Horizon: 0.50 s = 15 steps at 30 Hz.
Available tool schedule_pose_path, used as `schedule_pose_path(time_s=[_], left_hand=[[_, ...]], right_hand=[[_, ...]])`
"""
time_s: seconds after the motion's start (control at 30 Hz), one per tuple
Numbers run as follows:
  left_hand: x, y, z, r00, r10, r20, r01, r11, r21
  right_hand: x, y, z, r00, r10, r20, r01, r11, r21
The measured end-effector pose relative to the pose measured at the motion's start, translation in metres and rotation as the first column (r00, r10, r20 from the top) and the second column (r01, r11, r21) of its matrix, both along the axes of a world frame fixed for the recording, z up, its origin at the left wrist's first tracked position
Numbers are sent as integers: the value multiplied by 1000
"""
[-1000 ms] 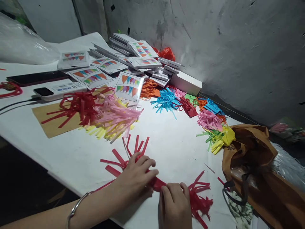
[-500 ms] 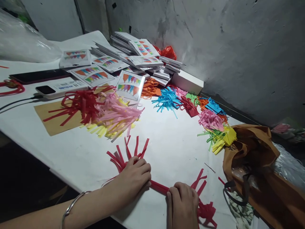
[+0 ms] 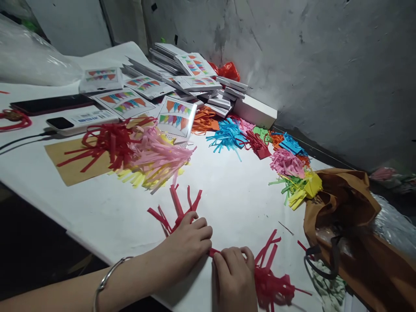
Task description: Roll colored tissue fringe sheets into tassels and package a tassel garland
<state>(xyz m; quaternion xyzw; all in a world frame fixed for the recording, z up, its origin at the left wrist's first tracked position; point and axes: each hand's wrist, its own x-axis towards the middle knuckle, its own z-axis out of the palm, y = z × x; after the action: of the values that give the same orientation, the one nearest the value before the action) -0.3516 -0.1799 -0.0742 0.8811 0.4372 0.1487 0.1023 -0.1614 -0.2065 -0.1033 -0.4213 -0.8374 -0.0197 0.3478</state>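
A red tissue-paper tassel (image 3: 273, 284) lies across the white tabletop at the front, its cut strips fanning out at both ends. Around its far-left part my left hand (image 3: 191, 238) is closed, with the strips (image 3: 177, 206) sticking out beyond the fingers. My right hand (image 3: 234, 271) grips the same tassel closer to the other end, fingers curled over it. Between the two hands only a short twisted length of red paper shows. A silver bangle (image 3: 105, 277) circles my left wrist.
Red, pink and yellow tassels (image 3: 156, 156) lie on a brown sheet (image 3: 61, 162). Folded tassels in several colours (image 3: 287, 164) line the wall side. Printed packets (image 3: 177, 117), a white phone-like device (image 3: 81, 119) and a dark phone (image 3: 48, 104) sit behind. A brown bag (image 3: 344, 195) stands at right.
My right hand has slid left along the red tassel towards my left hand, which has shifted slightly right. The red length between them is shorter, and more strips show at the right.
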Motion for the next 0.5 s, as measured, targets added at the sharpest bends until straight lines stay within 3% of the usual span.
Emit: schedule_pose_path(time_s=[0.07, 0.23, 0.37, 0.5], left_hand=[[-2, 0, 0, 1000, -20, 18, 19, 999, 48], [-2, 0, 0, 998, -48, 40, 43, 994, 98], [-2, 0, -4, 992, 22, 128, -25, 1000, 18], [-3, -3, -6, 979, 104, 174, -91, 992, -84]], right_hand=[[-6, 1, -1, 999, -21, -25, 21, 1000, -3], [-10, 2, 1, 999, -12, -35, 7, 988, -156], [-3, 0, 2, 1000, 24, 3, -24, 993, -118], [16, -3, -4, 996, -69, 62, 75, 992, -105]])
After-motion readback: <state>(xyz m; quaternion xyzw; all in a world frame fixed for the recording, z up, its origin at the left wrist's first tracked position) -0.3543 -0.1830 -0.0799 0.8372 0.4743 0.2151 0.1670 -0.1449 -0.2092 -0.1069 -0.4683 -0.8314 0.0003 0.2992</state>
